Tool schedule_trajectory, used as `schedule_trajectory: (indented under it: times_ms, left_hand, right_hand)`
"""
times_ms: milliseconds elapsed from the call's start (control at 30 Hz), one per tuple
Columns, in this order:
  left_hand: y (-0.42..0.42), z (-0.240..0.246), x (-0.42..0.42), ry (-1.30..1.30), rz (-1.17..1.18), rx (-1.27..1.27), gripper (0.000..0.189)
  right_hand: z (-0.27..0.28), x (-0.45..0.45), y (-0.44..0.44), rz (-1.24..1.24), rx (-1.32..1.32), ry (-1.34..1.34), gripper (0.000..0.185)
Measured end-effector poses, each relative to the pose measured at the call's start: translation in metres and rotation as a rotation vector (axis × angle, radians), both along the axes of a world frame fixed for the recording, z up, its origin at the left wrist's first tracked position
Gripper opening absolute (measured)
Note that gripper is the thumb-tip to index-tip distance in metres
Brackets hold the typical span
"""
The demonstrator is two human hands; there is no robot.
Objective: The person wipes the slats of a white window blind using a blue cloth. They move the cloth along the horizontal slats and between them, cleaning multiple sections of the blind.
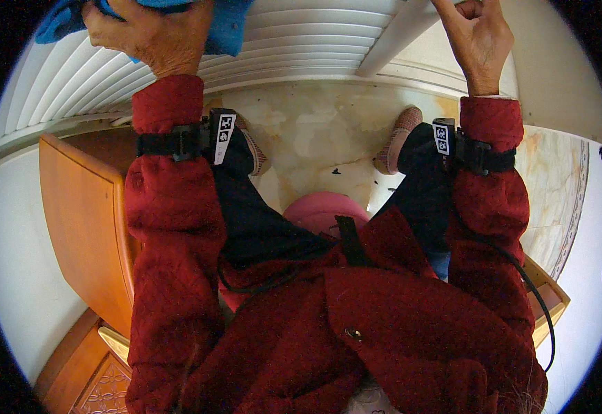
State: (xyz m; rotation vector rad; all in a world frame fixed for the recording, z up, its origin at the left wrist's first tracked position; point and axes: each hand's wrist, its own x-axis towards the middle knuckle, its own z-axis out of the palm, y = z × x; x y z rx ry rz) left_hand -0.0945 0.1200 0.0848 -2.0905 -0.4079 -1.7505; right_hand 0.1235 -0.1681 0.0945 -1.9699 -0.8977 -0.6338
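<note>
At the upper left, my left hand (151, 31) grips a blue cloth (228, 26), which hangs out on both sides of it. Part of the cloth and my fingertips are cut off by the top of the view. Behind the cloth stands a white louvred panel (301, 52) with a smooth white frame post (397, 39) along its right side. My right hand (479, 41) is raised just right of that post, fingers curled and thumb stretched towards the post's top. Its fingertips run past the picture's edge, so whether it holds or touches anything is hidden.
A pink stool (327, 209) is between my legs on the marble-patterned floor (311, 124), where small dark scraps (336, 171) lie. An orange-brown wooden panel (86, 227) stands close by my left arm. Right of me is a wooden drawer or box (547, 300).
</note>
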Motion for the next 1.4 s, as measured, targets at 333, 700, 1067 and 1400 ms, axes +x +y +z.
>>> schedule_trajectory:
  times_ms: [333,700,1067,1400]
  left_hand:
    - [0.009,0.005,-0.005,-0.08,-0.121,0.004,0.078]
    - [0.014,0.01,-0.008,-0.051,-0.067,0.066,0.064]
    - [0.004,0.012,-0.011,0.009,-0.138,0.024,0.057]
    - [-0.002,0.012,-0.005,-0.009,-0.273,0.095,0.072]
  right_hand:
    - [-0.001,0.0,0.001,0.026,0.023,0.003,0.05]
    - [0.001,-0.002,0.002,0.007,0.009,0.011,0.05]
    - [-0.001,0.0,0.001,-0.013,-0.018,0.003,0.051]
    - [0.001,-0.002,0.002,-0.005,-0.019,0.014,0.051]
